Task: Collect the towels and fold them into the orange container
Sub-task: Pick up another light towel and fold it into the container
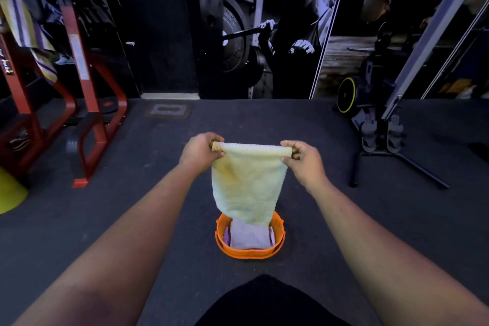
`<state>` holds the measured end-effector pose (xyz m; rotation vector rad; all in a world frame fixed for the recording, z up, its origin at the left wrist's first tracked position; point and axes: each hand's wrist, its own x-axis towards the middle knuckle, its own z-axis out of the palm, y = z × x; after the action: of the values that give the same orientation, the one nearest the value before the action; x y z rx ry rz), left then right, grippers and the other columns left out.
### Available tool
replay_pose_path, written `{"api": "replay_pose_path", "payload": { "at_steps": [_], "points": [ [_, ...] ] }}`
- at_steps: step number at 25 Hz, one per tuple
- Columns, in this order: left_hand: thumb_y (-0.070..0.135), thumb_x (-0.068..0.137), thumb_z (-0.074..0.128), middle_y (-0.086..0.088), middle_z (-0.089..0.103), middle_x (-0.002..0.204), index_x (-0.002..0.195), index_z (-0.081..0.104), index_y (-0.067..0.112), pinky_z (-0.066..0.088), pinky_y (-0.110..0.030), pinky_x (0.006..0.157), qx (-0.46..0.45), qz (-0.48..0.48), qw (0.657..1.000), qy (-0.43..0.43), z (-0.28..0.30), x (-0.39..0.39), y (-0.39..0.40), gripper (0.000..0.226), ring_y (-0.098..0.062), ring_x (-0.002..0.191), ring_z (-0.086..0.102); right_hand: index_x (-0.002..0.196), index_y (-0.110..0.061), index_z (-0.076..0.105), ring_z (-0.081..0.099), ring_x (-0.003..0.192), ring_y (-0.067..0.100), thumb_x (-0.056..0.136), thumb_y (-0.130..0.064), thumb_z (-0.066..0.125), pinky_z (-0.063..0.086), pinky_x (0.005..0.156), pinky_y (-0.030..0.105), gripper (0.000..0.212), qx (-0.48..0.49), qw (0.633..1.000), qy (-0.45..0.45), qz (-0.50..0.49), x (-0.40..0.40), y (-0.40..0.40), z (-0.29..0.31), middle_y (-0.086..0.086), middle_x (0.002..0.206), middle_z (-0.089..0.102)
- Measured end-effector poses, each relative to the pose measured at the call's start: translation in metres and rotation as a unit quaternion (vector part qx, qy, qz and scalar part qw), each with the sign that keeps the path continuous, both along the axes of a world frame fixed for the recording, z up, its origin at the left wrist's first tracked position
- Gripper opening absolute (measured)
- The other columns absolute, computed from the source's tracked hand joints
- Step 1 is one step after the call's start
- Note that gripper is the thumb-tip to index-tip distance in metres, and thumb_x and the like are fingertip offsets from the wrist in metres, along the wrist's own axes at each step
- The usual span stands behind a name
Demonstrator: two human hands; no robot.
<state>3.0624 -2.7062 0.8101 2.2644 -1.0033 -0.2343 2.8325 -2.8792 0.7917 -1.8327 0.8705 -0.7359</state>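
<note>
I hold the yellow towel (248, 180) by its top edge — left hand (199, 152) and right hand (304, 160) each pinching one corner. It hangs over the orange container (250, 253), where a pale folded towel (250, 235) lies. Next I think: fold it smaller, then lower it in.

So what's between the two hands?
In the head view, the top edge of the yellow towel stretches between the left hand and the right hand; both pinch its corners.
</note>
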Motion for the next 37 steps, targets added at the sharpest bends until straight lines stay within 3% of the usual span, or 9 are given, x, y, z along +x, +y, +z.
{"api": "replay_pose_path", "payload": {
  "at_steps": [6, 9, 13, 17, 22, 25, 30, 33, 37],
  "points": [
    [0.042, 0.093, 0.068, 0.008, 0.059, 0.118, 0.111, 0.070, 0.035, 0.038, -0.051, 0.103, 0.078, -0.011, 0.987, -0.141, 0.004, -0.010, 0.002, 0.019, -0.019, 0.123, 0.045, 0.104, -0.032, 0.074, 0.062, 0.096, 0.011, 0.088, -0.016, 0.072, 0.055, 0.082, 0.035, 0.023, -0.184, 0.977, 0.101, -0.041, -0.005, 0.009, 0.001, -0.016, 0.101, 0.065],
    [0.034, 0.096, 0.068, 0.004, 0.064, 0.113, 0.106, 0.066, 0.023, 0.047, -0.038, 0.091, -0.069, -0.052, 0.994, 0.065, 0.004, -0.006, 0.009, 0.015, -0.017, 0.110, 0.058, 0.095, -0.031, 0.072, 0.052, 0.104, 0.013, 0.087, -0.020, 0.072, 0.045, 0.088, 0.028, 0.013, -0.183, 0.981, 0.056, -0.035, -0.008, 0.007, 0.008, -0.014, 0.097, 0.059],
    [0.028, 0.101, 0.064, -0.008, 0.075, 0.105, 0.109, 0.064, 0.011, 0.057, -0.042, 0.082, -0.245, -0.090, 0.911, 0.319, 0.019, -0.012, 0.012, 0.019, -0.024, 0.095, 0.072, 0.109, -0.023, 0.061, 0.062, 0.098, 0.010, 0.093, -0.019, 0.071, 0.053, 0.082, 0.030, 0.019, 0.047, 0.976, -0.207, 0.041, -0.006, 0.018, 0.028, -0.005, 0.109, 0.062],
    [0.039, 0.097, 0.068, -0.016, 0.072, 0.119, 0.118, 0.065, 0.012, 0.060, -0.050, 0.090, -0.364, -0.045, 0.842, 0.395, 0.045, -0.012, -0.001, 0.035, -0.032, 0.108, 0.071, 0.121, -0.019, 0.064, 0.071, 0.109, 0.015, 0.092, -0.016, 0.075, 0.057, 0.096, 0.039, 0.031, 0.123, 0.983, -0.079, 0.114, 0.005, 0.034, 0.010, -0.001, 0.117, 0.074],
    [0.028, 0.087, 0.081, -0.010, 0.074, 0.117, 0.136, 0.052, 0.012, 0.059, -0.041, 0.081, -0.134, -0.062, 0.913, 0.381, -0.031, 0.001, 0.040, 0.058, -0.028, 0.105, 0.073, 0.115, -0.008, 0.063, 0.073, 0.095, 0.026, 0.100, -0.024, 0.065, 0.060, 0.079, 0.038, 0.023, 0.196, 0.975, -0.097, 0.028, 0.013, 0.036, -0.012, 0.010, 0.104, 0.076],
    [0.025, 0.088, 0.081, -0.007, 0.067, 0.106, 0.138, 0.039, 0.023, 0.057, -0.036, 0.084, -0.175, 0.056, 0.904, 0.385, -0.061, -0.007, 0.039, 0.066, -0.020, 0.096, 0.069, 0.118, -0.014, 0.053, 0.063, 0.079, 0.018, 0.099, -0.025, 0.065, 0.049, 0.058, 0.018, 0.024, 0.136, 0.990, 0.010, -0.030, 0.015, 0.040, -0.028, 0.006, 0.088, 0.064],
    [0.016, 0.079, 0.088, -0.002, 0.059, 0.131, 0.141, 0.053, 0.027, 0.055, -0.033, 0.096, -0.093, -0.013, 0.924, 0.370, -0.101, -0.003, 0.035, 0.072, -0.018, 0.117, 0.062, 0.133, -0.021, 0.056, 0.058, 0.102, 0.010, 0.089, -0.010, 0.076, 0.046, 0.076, 0.007, 0.050, 0.142, 0.986, 0.062, 0.068, 0.012, 0.034, -0.063, -0.002, 0.114, 0.060],
    [0.017, 0.071, 0.089, -0.003, 0.059, 0.135, 0.142, 0.056, 0.030, 0.051, -0.035, 0.100, 0.096, -0.078, 0.973, 0.196, -0.126, -0.001, 0.018, 0.080, -0.023, 0.123, 0.058, 0.144, -0.022, 0.051, 0.051, 0.119, 0.016, 0.075, -0.016, 0.089, 0.038, 0.086, 0.017, 0.078, 0.031, 0.953, 0.263, 0.149, 0.016, 0.015, -0.089, 0.001, 0.130, 0.044],
    [0.040, 0.082, 0.067, 0.000, 0.068, 0.117, 0.118, 0.069, 0.036, 0.054, -0.038, 0.089, 0.265, -0.091, 0.960, 0.005, -0.161, -0.012, -0.023, 0.036, -0.026, 0.112, 0.064, 0.132, -0.025, 0.059, 0.054, 0.118, 0.027, 0.084, -0.032, 0.078, 0.046, 0.089, 0.032, 0.052, -0.107, 0.896, 0.404, 0.153, 0.033, -0.014, -0.130, 0.005, 0.128, 0.046]
  ]
}}
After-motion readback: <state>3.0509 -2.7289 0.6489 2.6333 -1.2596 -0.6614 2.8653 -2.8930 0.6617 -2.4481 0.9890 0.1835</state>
